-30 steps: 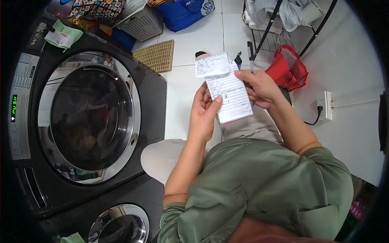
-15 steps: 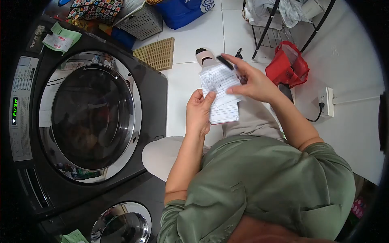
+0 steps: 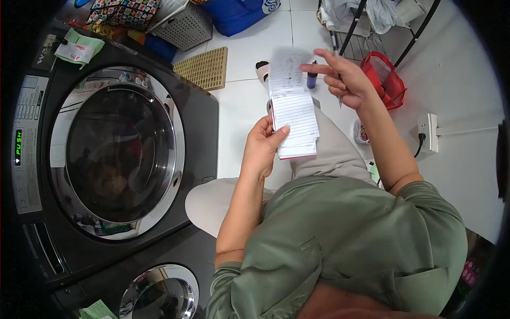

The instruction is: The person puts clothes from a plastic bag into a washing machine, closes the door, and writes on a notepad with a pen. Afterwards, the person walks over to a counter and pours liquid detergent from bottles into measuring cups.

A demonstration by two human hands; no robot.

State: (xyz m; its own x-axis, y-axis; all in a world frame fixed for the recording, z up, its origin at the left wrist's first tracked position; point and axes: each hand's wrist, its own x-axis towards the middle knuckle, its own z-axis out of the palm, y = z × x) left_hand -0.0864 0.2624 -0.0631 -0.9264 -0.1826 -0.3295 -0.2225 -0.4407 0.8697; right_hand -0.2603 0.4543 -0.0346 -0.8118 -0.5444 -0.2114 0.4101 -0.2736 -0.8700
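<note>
A small lined notepad (image 3: 295, 119) is in my left hand (image 3: 263, 142), its thumb on the page and its fingers behind. The upper page (image 3: 288, 69), covered with handwriting, is lifted and blurred at its top edge. My right hand (image 3: 345, 82) is just right of that page, index finger stretched toward it and the other fingers curled round a thin dark pen (image 3: 340, 87). A dark blue bottle (image 3: 312, 80) stands on the floor beyond the page.
On the left are a black front-loading machine (image 3: 199, 122) and a second round door (image 3: 159, 292). Farther off are a yellow grate (image 3: 202, 68), a grey basket (image 3: 183, 26) and a blue bag (image 3: 234, 16). A red bag (image 3: 385, 80) lies by the right wall near a socket (image 3: 427, 133).
The written page has flipped up and away, baring a lined page beneath. My right hand has moved right, off the notepad. The blue bottle and an item beside my right knee have come into view.
</note>
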